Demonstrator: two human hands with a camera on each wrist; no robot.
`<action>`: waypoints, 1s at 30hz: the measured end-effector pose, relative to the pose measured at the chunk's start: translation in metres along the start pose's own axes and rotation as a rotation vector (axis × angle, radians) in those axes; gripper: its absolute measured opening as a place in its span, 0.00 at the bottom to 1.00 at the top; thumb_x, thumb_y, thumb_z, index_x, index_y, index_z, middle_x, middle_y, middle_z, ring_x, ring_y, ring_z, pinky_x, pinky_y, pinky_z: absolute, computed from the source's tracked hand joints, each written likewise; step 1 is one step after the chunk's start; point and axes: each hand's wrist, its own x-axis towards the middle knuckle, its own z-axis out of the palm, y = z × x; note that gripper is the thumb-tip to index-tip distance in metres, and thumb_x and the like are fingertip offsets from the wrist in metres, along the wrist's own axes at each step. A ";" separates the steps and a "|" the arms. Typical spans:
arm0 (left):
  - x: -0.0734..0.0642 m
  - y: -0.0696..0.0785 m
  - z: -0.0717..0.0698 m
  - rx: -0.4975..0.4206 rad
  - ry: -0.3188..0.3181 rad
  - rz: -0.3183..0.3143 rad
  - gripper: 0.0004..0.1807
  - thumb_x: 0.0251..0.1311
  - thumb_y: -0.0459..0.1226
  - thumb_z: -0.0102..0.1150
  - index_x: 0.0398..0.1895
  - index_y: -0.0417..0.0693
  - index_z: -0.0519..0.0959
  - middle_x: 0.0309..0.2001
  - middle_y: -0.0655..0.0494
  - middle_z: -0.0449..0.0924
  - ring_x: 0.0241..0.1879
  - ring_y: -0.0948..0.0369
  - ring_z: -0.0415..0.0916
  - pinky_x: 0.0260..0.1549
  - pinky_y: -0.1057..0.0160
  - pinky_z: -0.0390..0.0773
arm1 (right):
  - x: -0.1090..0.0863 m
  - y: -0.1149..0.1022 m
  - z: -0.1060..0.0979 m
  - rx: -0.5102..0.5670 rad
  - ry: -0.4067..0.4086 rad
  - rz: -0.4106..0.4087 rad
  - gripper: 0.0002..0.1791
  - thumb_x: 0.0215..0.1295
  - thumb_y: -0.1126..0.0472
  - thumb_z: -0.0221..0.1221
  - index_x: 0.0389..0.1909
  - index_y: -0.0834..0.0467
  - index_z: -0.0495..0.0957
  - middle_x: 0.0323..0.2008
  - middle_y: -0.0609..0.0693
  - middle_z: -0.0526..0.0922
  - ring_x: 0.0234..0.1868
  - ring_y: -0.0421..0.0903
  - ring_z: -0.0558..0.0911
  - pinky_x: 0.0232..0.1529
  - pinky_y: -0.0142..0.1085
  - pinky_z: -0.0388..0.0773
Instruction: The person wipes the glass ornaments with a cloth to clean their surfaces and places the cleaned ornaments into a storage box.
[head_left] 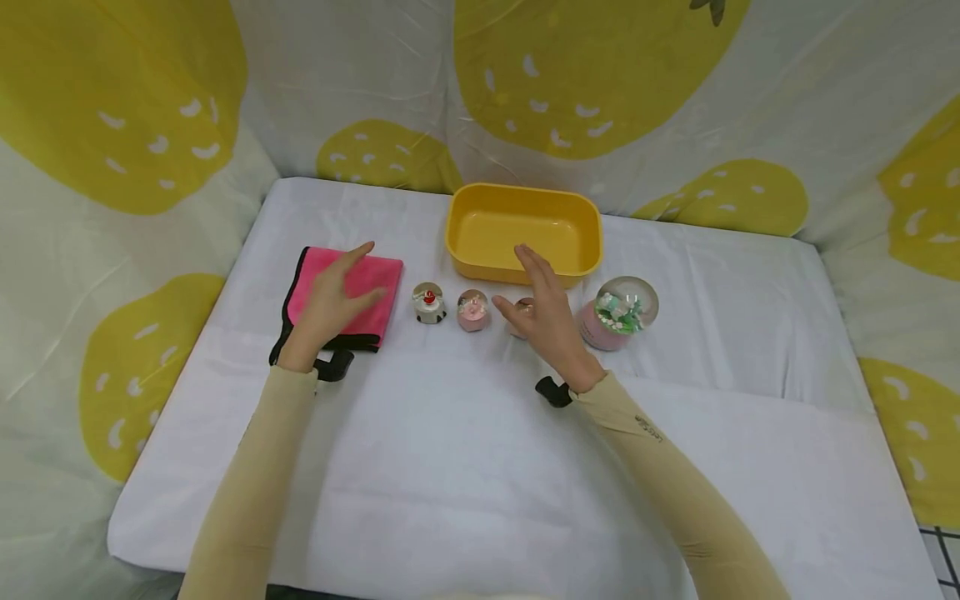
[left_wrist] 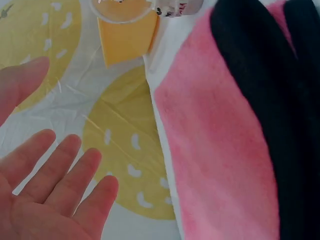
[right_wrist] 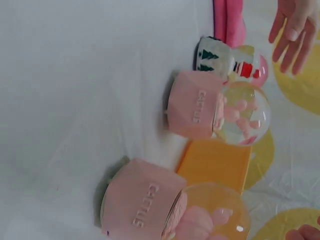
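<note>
My left hand [head_left: 327, 304] hovers over a folded pink cloth [head_left: 382, 279] with black edging, fingers spread and nothing in them. My right hand [head_left: 551, 321] is held with thumb and fingers apart above a small pink snow globe [right_wrist: 142, 200], which it partly covers in the head view. Left of that globe stands a second pink snow globe [head_left: 472, 312], its base lettered "CACTUS" in the right wrist view. Further left is a white snow globe [head_left: 429, 305] with green trees and a red figure. A larger snow globe [head_left: 626, 308] on a pink base sits just right of my right hand.
Behind the row of globes lies a yellow rectangular tray [head_left: 465, 269], near the far edge of the white-covered table [head_left: 450, 467]. Fabric [head_left: 300, 83] printed with big yellow fruit hangs around the back and sides.
</note>
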 end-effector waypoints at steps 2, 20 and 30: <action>0.000 -0.006 -0.002 -0.038 -0.022 -0.038 0.37 0.59 0.35 0.64 0.71 0.44 0.61 0.68 0.45 0.62 0.68 0.49 0.56 0.63 0.45 0.60 | 0.002 -0.002 0.005 0.041 0.033 -0.030 0.40 0.59 0.63 0.67 0.68 0.67 0.59 0.66 0.62 0.63 0.67 0.54 0.63 0.66 0.42 0.60; 0.001 -0.048 -0.009 -0.026 -0.189 -0.188 0.37 0.56 0.34 0.66 0.69 0.42 0.63 0.68 0.44 0.60 0.67 0.47 0.54 0.64 0.44 0.57 | -0.001 -0.030 0.049 0.312 0.105 0.038 0.36 0.55 0.69 0.68 0.64 0.68 0.65 0.58 0.63 0.72 0.59 0.57 0.71 0.61 0.46 0.68; 0.003 -0.062 -0.006 -0.015 -0.266 -0.194 0.42 0.56 0.36 0.67 0.73 0.48 0.57 0.71 0.45 0.53 0.69 0.46 0.47 0.65 0.42 0.55 | -0.001 -0.064 0.053 0.434 0.132 0.037 0.34 0.51 0.79 0.66 0.60 0.78 0.64 0.56 0.73 0.70 0.57 0.64 0.72 0.58 0.54 0.68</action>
